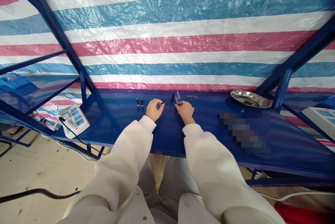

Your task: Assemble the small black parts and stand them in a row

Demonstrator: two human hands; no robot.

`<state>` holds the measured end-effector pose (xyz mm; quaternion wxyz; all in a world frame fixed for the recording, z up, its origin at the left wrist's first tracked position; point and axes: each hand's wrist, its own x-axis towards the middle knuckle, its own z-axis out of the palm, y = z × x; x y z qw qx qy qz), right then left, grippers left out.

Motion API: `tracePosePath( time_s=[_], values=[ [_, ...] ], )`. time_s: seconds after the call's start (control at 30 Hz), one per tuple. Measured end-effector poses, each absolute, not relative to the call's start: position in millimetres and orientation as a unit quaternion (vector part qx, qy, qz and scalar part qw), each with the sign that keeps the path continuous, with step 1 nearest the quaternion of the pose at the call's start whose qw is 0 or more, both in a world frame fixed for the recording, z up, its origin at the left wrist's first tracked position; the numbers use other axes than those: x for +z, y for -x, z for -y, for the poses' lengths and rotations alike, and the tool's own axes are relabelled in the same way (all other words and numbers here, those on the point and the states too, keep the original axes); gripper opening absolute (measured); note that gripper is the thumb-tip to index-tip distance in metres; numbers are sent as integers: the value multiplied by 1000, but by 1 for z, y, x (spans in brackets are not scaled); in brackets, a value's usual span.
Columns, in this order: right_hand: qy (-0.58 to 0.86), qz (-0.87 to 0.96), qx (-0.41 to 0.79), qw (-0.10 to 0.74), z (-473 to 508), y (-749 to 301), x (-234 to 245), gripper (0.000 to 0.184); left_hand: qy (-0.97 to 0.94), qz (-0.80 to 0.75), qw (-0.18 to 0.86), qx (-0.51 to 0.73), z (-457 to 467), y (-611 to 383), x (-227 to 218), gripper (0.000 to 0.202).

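Far left: white power strip with blue sockets, on the left end of the blue table, well left of my left fingers. Black cord plugged in, hanging over the table's front edge.

Next, two small black tubes with pale tops, standing upright side by side: left one, right one. Both just left of my left fingers, a small gap between the two.

Left fingers: thumb and index pinching a small black piece. Its free end points right, toward my right fingers.

Between my two sets of fingers, a bit farther from me: short row of black parts, running away from me. Just right of that, a row of clear parts, near end right at my right fingertips.

Right fingers: thumb and index close together at that near end. Can't tell if they grip a part or only touch it.

Right of and beyond the right fingers: sideways row of small shiny metal parts, not touching them.

Well right of the right fingers, near the back edge: shiny metal tray. Nearer me, a pixelated patch; contents unreadable.
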<state>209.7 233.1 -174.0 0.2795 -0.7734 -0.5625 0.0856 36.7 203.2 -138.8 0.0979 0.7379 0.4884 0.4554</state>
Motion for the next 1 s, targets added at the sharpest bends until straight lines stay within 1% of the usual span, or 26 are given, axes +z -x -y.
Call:
tracePosePath(
  time_s=[0.13,0.37,0.8,0.9,1.0],
  values=[
    [780,553,94,279,-234,-209,-173,26,-713,-484,106,496,-202,-30,-147,7],
    [782,551,100,273,-233,-208,-171,25,-717,-452,112,518,-200,-30,-148,7],
    [777,553,96,286,-231,-209,-172,22,-700,-468,121,525,-202,-30,-152,6],
    [772,566,85,276,-228,-208,-170,21,-694,-475,121,527,-202,-30,-151,6],
    [734,623,61,264,-223,-204,-167,18,-688,-482,123,528,-201,-29,-149,7]
  ],
)
